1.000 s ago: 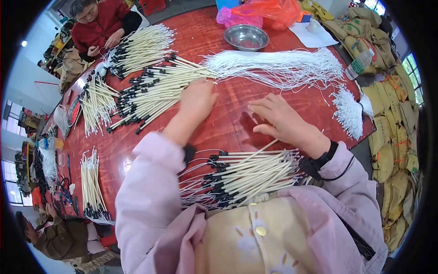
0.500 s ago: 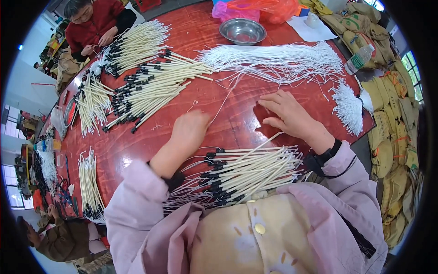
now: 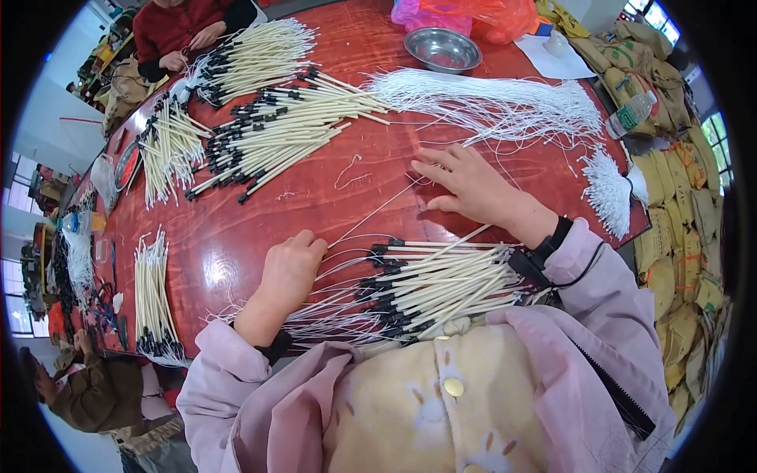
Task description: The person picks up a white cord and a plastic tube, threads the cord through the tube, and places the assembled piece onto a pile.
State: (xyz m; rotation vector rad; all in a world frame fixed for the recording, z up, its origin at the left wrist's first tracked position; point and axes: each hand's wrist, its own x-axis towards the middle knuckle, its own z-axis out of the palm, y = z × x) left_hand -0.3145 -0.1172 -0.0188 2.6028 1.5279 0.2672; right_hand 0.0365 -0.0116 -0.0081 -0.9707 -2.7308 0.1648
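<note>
My left hand [image 3: 289,272] is closed in a pinch on a thin white cord [image 3: 374,211] left of the near pile. From there the cord runs taut up and right across the red table [image 3: 236,236], reaching the fingertips of my right hand [image 3: 475,188]. The right hand hovers low with fingers stretched apart; whether they touch the cord I cannot tell. Below both hands, against my body, lies a pile of pale sticks [image 3: 445,277] with black end pieces and thin white cords trailing left. Beyond the right hand spreads a long bundle of loose white cords [image 3: 493,102].
More black-ended sticks [image 3: 276,138] lie far left, and a small stack [image 3: 154,292] near left. A metal bowl [image 3: 443,52] stands at the back. A tied white cord bundle [image 3: 607,193] and a plastic bottle [image 3: 631,114] are at right. A co-worker's hands [image 3: 189,49] work far left.
My left hand has come nearer and to the left, drawing the cord with it. My right hand has shifted slightly left. The view has tilted a little.
</note>
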